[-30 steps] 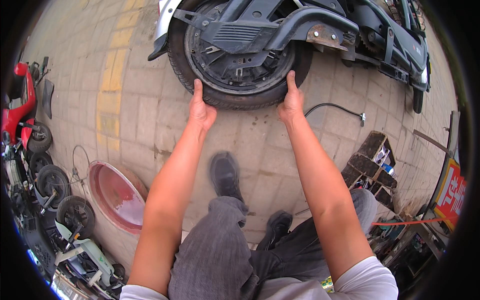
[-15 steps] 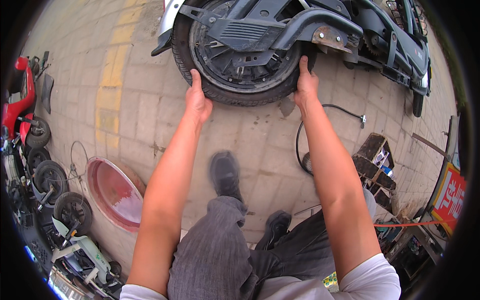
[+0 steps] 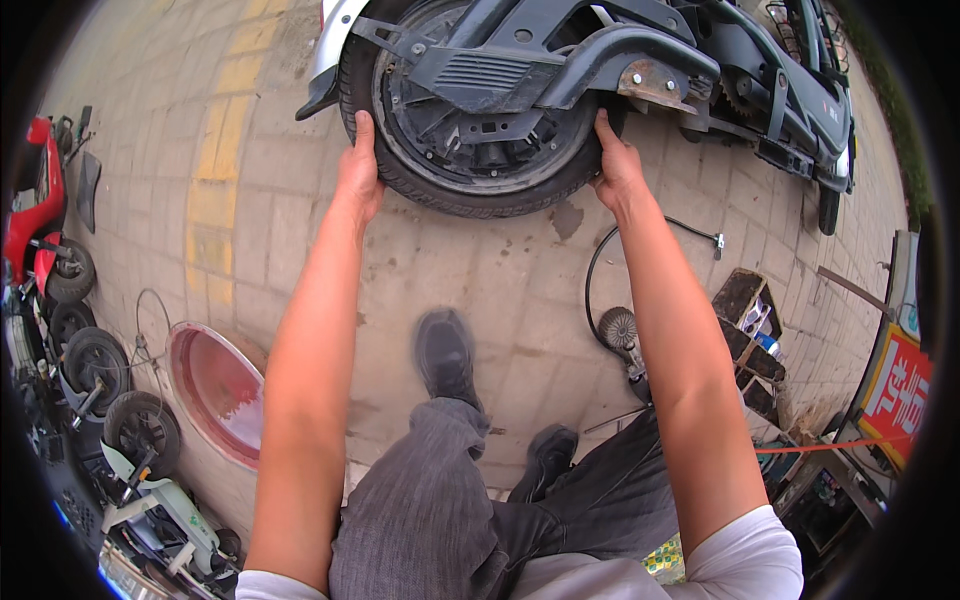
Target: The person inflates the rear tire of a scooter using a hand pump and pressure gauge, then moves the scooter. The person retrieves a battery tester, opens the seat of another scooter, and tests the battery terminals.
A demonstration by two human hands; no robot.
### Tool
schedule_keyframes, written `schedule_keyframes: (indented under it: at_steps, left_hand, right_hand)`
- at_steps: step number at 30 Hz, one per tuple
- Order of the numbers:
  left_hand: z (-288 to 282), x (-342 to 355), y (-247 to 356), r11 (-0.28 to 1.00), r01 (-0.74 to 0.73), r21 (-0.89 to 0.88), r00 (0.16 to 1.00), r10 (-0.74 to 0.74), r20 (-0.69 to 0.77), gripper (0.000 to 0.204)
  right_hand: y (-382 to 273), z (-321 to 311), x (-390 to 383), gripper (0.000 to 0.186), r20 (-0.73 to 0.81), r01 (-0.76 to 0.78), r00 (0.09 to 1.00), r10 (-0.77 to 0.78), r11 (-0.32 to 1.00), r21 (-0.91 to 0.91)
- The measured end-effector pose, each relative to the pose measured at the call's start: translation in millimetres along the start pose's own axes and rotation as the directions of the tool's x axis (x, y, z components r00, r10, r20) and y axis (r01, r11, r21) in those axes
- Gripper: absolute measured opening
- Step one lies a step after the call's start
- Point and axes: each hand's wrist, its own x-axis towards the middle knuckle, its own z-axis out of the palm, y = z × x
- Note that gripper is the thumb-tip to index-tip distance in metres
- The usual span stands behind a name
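Note:
A black wheel tyre [image 3: 480,203] belongs to a scooter [image 3: 640,60] lying on its side across the far part of the pavement. My left hand [image 3: 360,182] grips the tyre's near left edge, thumb on the upper side and fingers tucked beneath. On the near right edge, my right hand [image 3: 615,170] holds the tyre the same way, its fingers largely hidden under the rubber. Both arms reach straight out. A grey hub with dark fittings fills the wheel's middle, partly covered by the grey swingarm cover [image 3: 490,75].
Beside my right forearm lies an inflator [image 3: 622,330] with a black hose. A tool box [image 3: 750,330] stands farther right, near a red sign [image 3: 900,390]. At left are a red basin [image 3: 215,390], loose wheels [image 3: 142,430] and a red scooter [image 3: 38,205].
My left hand has slid leftward and farther along the tyre's edge. The wheel appears turned, with its hub pattern shifted. The right hand stays on the tyre in nearly the same place.

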Motion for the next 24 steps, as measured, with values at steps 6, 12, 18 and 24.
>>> schedule_keyframes:
  at_steps: [6,12,18,24]
  left_hand:
    - [-3.2,13.0,22.2,0.988,-0.154,0.008,0.988,0.154,0.022,0.078]
    - [0.5,-22.1,-14.4,0.992,0.037,-0.121,0.999,-0.036,0.011,0.083]
    - [8.7,-48.4,-43.6,0.964,0.162,-0.209,0.982,-0.137,0.132,0.09]
    - [16.1,-60.0,-69.4,0.935,0.239,-0.262,0.962,-0.192,0.192,0.093]
  right_hand:
    - [-3.7,4.2,8.0,0.076,-0.003,0.286,0.958,-0.286,0.957,-0.055]
    - [-6.6,13.5,29.3,0.079,-0.131,0.323,0.925,-0.357,0.918,-0.229]
    - [48.3,15.5,-38.8,0.077,-0.126,0.076,0.989,-0.072,0.997,0.033]
    - [81.9,18.4,-82.7,0.092,-0.011,-0.238,0.97,0.244,0.954,0.181]
